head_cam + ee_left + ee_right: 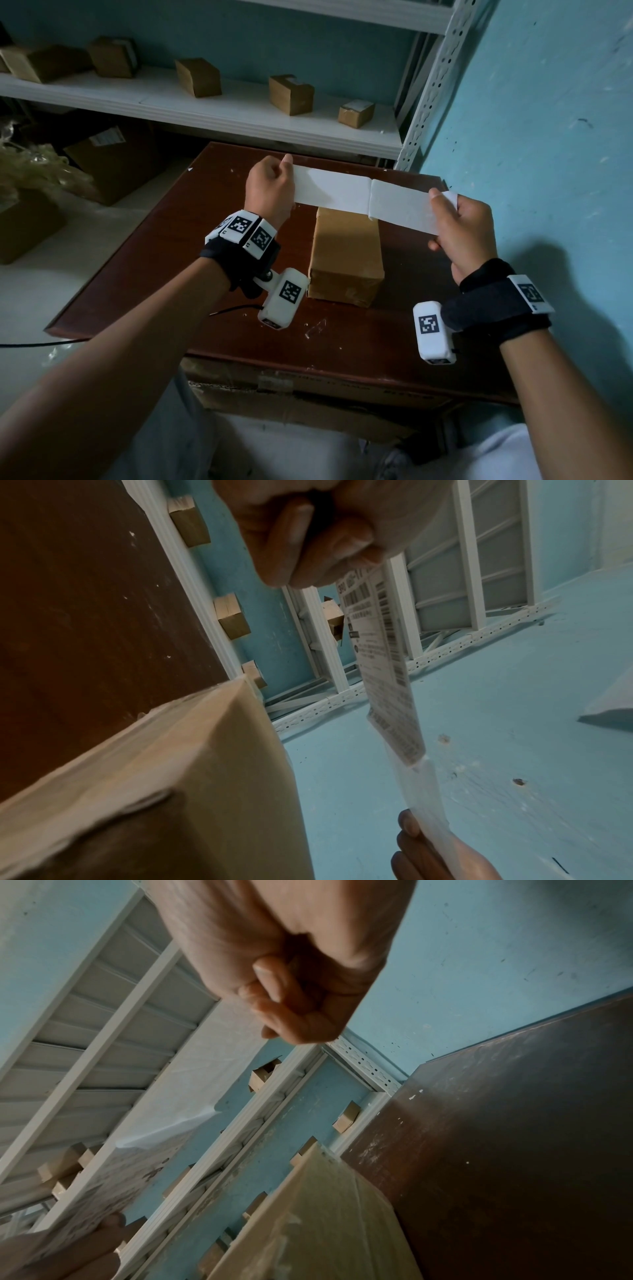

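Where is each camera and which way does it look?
Head: on the head, looking down at label strip and box; left hand, right hand, forearms show.
Left wrist: along the left hand's curled fingers toward shelves; right fingertips show.
Right wrist: along the right hand's curled fingers toward shelves; left hand shows.
All share label strip and box.

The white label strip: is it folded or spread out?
Spread out: the strip is stretched flat between the left hand and right hand, above the brown box.

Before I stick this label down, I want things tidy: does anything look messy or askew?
Small white scraps litter the table near its front edge, and the shelf boxes sit turned at differing angles. The label strip shows a stepped seam mid-length.
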### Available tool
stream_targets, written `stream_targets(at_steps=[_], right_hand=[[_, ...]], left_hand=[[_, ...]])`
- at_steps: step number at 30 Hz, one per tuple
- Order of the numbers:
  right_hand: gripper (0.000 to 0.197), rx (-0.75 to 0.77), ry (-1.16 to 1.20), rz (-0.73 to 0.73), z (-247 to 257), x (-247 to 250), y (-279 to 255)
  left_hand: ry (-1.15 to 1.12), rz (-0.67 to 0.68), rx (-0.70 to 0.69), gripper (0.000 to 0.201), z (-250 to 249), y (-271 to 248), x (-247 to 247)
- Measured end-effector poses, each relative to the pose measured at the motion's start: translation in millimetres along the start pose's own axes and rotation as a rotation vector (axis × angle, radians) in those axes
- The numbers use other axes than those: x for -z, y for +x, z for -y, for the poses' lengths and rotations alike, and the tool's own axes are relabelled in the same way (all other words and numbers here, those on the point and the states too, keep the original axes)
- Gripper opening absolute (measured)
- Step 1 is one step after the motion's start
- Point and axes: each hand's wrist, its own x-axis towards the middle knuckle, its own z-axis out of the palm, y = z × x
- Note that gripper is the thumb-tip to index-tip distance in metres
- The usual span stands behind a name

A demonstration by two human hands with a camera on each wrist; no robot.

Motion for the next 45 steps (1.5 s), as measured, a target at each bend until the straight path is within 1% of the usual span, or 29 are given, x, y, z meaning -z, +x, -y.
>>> stream_targets(at_steps=[9,19,36,45], right_hand=[[0.029,-0.004,-0.010,-0.009,-0.7,0.8,0.9],[0.033,-0.008,-0.008,-0.013,-2.2,1.5,2.0],[0.034,0.001,-0.014,-0.025,-1.4,4.3,1.1],[0.028,-0.002,-0.029,-0.040,-2.5,3.7,1.2]], left_hand=[[-0.010,-0.011,-0.002,0.027,0.4,0.2,0.8],[-0.007,-0.021,-0.002,0.028,-0.8,0.3,1.6],[-0.032,-0.026,0.000,0.028,-1.1,0.7,4.3],[-0.027,-0.029,-0.007,0.028,-0.5,1.7,6.7]])
